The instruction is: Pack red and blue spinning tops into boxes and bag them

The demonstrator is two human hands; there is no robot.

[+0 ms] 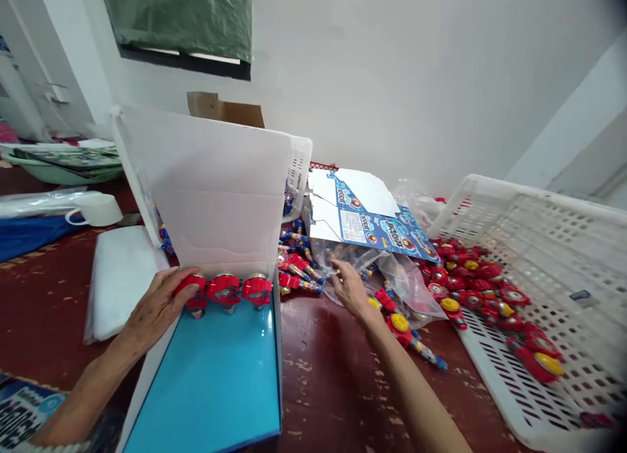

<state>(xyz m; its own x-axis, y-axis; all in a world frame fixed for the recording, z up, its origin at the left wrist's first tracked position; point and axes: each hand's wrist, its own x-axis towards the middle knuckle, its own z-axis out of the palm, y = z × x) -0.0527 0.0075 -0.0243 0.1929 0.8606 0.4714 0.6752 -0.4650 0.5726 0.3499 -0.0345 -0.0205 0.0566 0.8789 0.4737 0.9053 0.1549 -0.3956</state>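
My left hand [157,304] has its thumb and fingers around the leftmost red toy [194,295] in an open box [280,374]. Beside it stand two similar toys, a middle one [224,290] and a right one [257,290], in a row along the box's back wall. A shiny blue sheet [220,374] covers the box floor. To the right of the box, my right hand [349,286] reaches over clear plastic bags [396,277] and a pile of red and blue toys [296,267]. Its fingers look slightly apart, with nothing visible in them.
A white crate [499,368] with many red toys lies tilted at right. Printed blue cardboard [377,228] rests on the pile. Behind the raised lid [210,179] is another white basket [300,154]. At left are a white mug [100,209], plastic bags [120,270] and a green basin [63,172].
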